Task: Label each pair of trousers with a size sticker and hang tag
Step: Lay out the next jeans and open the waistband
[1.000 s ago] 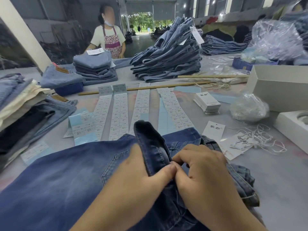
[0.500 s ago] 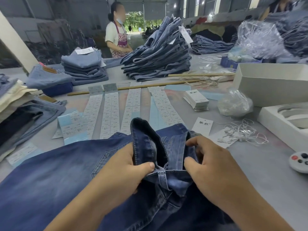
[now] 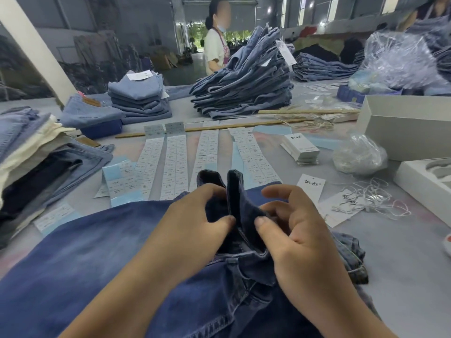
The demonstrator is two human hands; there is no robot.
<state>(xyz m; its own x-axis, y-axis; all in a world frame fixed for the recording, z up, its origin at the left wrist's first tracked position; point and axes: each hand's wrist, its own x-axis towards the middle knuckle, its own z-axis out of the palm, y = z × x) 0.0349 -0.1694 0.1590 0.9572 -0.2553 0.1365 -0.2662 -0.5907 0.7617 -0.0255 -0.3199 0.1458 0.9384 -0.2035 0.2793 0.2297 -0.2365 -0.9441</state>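
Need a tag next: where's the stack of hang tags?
Right of centre on the table, the stack of hang tags sits between the sticker strips and the clear bag.

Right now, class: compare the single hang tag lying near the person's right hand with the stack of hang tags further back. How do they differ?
The single hang tag lies flat and alone on the table; the stack of hang tags is many cards piled together.
The single tag sits close to the right hand; the stack lies further back, beside the sticker strips.
Both are white cards with dark printed characters.
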